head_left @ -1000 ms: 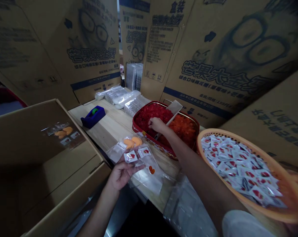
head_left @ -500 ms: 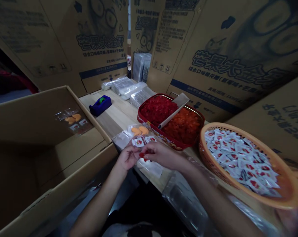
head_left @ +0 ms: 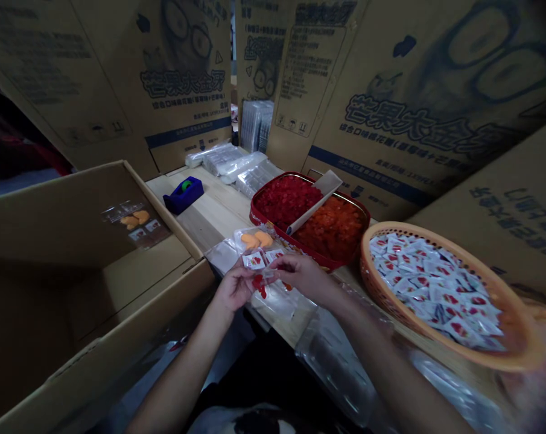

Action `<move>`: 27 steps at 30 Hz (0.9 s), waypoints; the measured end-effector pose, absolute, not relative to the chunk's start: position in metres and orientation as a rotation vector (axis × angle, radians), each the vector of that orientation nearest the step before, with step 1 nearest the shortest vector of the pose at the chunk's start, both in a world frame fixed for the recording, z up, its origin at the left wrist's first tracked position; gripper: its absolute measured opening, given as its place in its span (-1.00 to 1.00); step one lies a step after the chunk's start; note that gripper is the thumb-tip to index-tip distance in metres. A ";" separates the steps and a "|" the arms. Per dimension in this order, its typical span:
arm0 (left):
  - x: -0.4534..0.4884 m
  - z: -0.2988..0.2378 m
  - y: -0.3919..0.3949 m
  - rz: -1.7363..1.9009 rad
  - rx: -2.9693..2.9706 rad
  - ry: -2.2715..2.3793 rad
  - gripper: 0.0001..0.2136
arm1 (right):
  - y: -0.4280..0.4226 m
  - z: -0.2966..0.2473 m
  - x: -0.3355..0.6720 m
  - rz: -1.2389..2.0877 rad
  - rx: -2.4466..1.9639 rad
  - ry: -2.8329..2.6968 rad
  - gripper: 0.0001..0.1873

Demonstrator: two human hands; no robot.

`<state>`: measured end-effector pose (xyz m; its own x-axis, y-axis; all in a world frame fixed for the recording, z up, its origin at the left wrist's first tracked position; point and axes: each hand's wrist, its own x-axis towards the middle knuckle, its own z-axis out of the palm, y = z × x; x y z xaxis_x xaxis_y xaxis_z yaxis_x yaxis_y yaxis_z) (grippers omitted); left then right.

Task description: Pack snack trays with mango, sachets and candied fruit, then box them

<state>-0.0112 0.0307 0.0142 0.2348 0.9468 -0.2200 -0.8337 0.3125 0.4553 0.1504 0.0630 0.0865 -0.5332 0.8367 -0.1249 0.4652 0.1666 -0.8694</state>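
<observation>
"what are the hands doing?"

"close together, left hand (head_left: 235,289) and right hand (head_left: 302,276) both pinching the clear bag (head_left: 278,302) over the desk's (head_left: 201,218) near edge, left of the red tub (head_left: 256,218)."

"tricky to handle?"

"light, limp, probably slippery. i'd grip the rim, clear of those red pieces (head_left: 262,293)."

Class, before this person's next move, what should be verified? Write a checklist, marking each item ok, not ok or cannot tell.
1. Hands clear of the package: not ok; left hand and right hand are both at the clear package.
2. Two orange pieces showing: ok.
3. Two white sachets side by side: ok.
4. Red pieces settled: cannot tell; the hands partly hide them.
5. Orange basket stocked with sachets: ok.
</observation>
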 end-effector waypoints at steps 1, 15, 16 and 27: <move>-0.011 0.015 0.030 1.240 0.264 0.494 -0.43 | 0.064 0.085 0.154 1.304 -1.233 -2.064 -0.91; -0.006 0.017 0.031 1.269 0.273 0.541 -0.39 | 0.038 0.081 0.131 0.809 -1.157 -2.588 -0.87; -0.006 0.016 0.031 1.272 0.275 0.537 -0.38 | 0.037 0.080 0.129 0.789 -1.168 -2.609 -0.87; -0.010 0.015 0.028 1.230 0.264 0.492 -0.36 | 0.051 0.089 0.153 0.835 -1.317 -2.385 -0.91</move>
